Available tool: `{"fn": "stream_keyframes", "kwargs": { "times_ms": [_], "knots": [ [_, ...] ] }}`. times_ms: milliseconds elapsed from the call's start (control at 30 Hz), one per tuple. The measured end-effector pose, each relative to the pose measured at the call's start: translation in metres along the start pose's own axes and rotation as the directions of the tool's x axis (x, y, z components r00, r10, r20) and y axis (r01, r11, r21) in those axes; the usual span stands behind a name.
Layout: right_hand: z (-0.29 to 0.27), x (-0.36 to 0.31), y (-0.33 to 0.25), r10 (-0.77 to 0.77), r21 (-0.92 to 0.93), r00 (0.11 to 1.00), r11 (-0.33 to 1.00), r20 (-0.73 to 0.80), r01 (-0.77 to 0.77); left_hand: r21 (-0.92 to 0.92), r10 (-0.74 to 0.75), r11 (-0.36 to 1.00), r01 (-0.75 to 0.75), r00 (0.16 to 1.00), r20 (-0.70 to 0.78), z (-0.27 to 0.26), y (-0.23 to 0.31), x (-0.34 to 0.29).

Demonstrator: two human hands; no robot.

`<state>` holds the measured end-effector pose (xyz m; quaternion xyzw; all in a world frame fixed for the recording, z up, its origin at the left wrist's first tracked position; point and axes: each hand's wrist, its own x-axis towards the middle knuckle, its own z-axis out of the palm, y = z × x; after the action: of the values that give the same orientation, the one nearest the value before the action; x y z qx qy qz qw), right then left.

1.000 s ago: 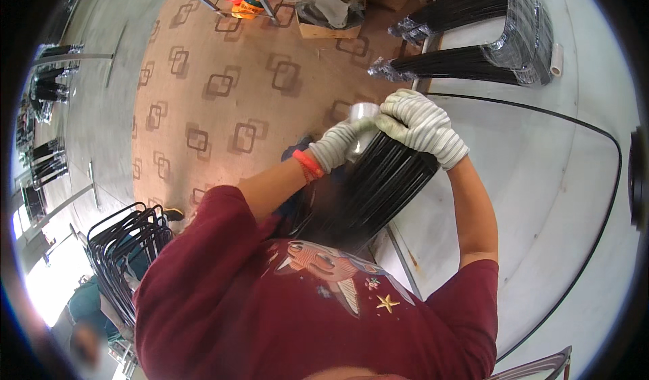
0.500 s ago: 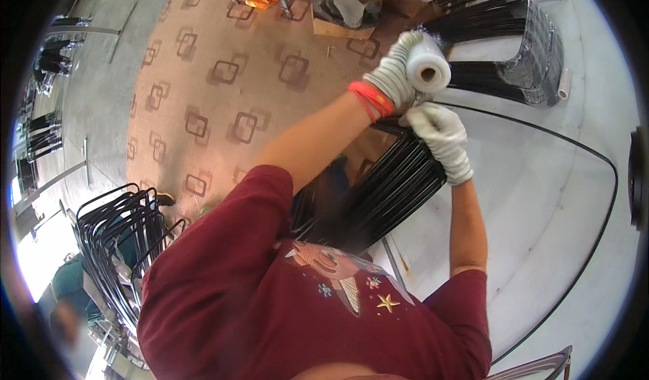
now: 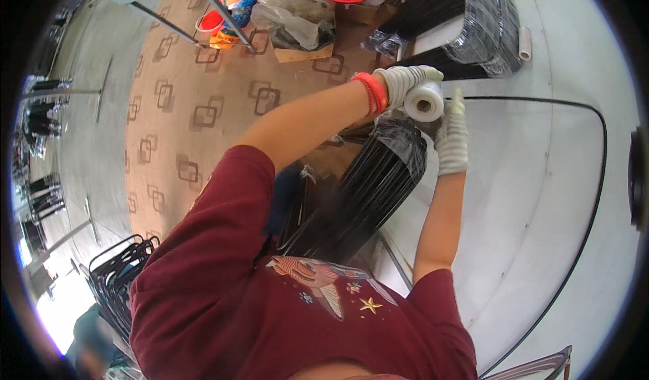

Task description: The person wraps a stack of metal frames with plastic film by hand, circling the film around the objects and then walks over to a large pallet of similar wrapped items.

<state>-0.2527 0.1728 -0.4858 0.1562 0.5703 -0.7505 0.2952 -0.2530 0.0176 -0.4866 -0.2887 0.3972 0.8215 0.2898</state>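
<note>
My left hand (image 3: 410, 83), in a striped white glove with a red band at the wrist, is closed over the top of a roll of clear stretch film (image 3: 411, 110). The roll's cardboard core faces me. My right hand (image 3: 451, 140), gloved too, is beside the roll with its fingers stretched away from me; whether it touches the roll is hard to see. Just below both hands is a bundle of black rods (image 3: 365, 184). Clear film (image 3: 404, 140) covers the bundle's far end. Its near end runs down towards my shirt.
A film-wrapped bundle of black bent frames (image 3: 487, 29) lies at the far right, beside a small roll (image 3: 524, 44). A black rod (image 3: 604, 150) curves across the white table (image 3: 520, 197). Beyond are a red basket (image 3: 348, 0) and a cardboard box (image 3: 304, 52). Someone sits at lower left (image 3: 94, 339).
Clear film now covers the far end of the black bundle, which was bare. My right hand has moved from below the roll to its right side, fingers straightened. The whole view has shifted.
</note>
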Motion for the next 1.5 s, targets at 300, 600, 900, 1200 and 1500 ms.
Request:
{"fn": "stream_keyframes", "kwargs": {
  "times_ms": [300, 600, 900, 1200, 1500],
  "knots": [
    [-0.042, 0.03, -0.043, 0.236, -0.094, 0.969, 0.969, 0.065, -0.23, 0.599, 0.085, 0.751, -0.277, 0.941, 0.329, 0.012, -0.012, 0.013],
    [-0.134, -0.001, -0.035, 0.229, 0.061, 0.972, 0.971, 0.045, -0.231, 0.302, 0.529, 0.613, -0.73, 0.663, 0.529, 0.053, -0.048, -0.03],
    [-0.161, -0.023, -0.001, 0.271, 0.077, 0.953, 0.962, -0.134, -0.262, 0.025, -0.217, -0.622, -0.782, 0.203, 0.955, 0.036, -0.07, -0.024],
    [-0.109, -0.09, 0.17, 0.398, 0.427, 0.912, 0.845, -0.101, -0.322, 0.131, 0.021, -0.634, -0.762, 0.153, 0.988, 0.029, -0.079, -0.021],
    [0.0, -0.064, 0.239, 0.343, 0.541, 0.938, 0.797, -0.039, -0.269, 0.527, 0.477, 0.829, -0.185, 0.726, -0.496, -0.087, -0.086, -0.082]
  ]
}}
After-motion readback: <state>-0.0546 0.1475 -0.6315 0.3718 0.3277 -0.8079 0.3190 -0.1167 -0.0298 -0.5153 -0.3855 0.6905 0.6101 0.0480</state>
